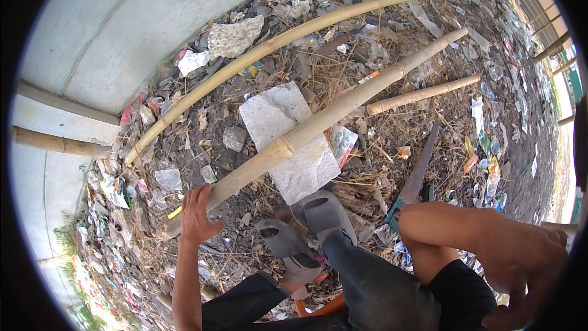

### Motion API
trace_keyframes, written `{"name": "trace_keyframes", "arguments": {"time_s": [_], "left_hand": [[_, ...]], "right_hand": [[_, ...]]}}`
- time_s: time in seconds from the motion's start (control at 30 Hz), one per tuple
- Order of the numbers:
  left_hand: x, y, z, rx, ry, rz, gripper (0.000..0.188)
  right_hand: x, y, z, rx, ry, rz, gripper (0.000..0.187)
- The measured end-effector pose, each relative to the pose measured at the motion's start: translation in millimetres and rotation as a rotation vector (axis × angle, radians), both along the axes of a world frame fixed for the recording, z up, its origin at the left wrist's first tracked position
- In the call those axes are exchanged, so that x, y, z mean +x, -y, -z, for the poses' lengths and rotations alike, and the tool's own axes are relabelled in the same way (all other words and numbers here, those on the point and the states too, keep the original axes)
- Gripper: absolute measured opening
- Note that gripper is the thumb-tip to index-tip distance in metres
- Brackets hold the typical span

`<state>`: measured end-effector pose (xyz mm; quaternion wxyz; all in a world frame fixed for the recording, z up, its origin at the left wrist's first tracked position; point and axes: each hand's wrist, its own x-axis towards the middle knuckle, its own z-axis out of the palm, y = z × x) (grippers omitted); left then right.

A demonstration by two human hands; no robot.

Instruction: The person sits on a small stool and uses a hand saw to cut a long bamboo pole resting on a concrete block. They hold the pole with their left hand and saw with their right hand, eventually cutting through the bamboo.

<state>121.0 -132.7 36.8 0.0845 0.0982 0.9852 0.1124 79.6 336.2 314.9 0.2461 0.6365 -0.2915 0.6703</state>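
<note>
My left hand (198, 216) grips a thick bamboo pole (361, 92) near its near left end, with the fingers laid across it and the thumb spread to the side. That pole runs diagonally away to the far right, crossing over a pale grey stone slab (303, 175). Off at the right edge, my right hand (527, 263) hangs raised with loosely bent fingers and holds nothing that I can see; the dark rim partly cuts it off. A handsaw (422, 165) with a green handle lies on the ground beyond my bent right elbow.
A long curved bamboo pole (294, 30) lies farther back near the grey wall (122, 18). A short bamboo piece (422, 95) rests right of the thick pole. A rough stone (236, 37) sits by the wall. Litter and dry straw cover the ground around my grey shoes (331, 214).
</note>
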Motion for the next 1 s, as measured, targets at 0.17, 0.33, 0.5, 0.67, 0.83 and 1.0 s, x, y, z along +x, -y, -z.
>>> {"name": "trace_keyframes", "arguments": {"time_s": [0.17, 0.33, 0.5, 0.67, 0.83, 1.0], "left_hand": [[-32, -60, 34, -0.082, 0.016, -0.143, 0.078], [-28, -37, 58, -0.06, -0.078, -0.106, 0.067], [12, 22, 60, -0.089, -0.134, -0.073, 0.069], [48, 82, 40, -0.149, -0.172, -0.077, 0.073], [62, 109, 31, -0.16, -0.145, -0.094, 0.072], [38, 57, 12, -0.107, -0.137, -0.078, 0.079]], "right_hand": [[-20, -15, 90, -0.011, 0.479, 0.335, 0.03], [-1, -22, 216, 0.57, 0.956, 0.78, 0.015], [39, -30, 272, 0.989, 0.98, 0.914, 0.011], [58, -40, 295, 1.05, 1.022, 1.039, 0.011], [66, -45, 306, 1.143, 1.07, 1.021, 0.01], [74, -47, 321, 1.16, 1.258, 0.982, 0.009]]}}
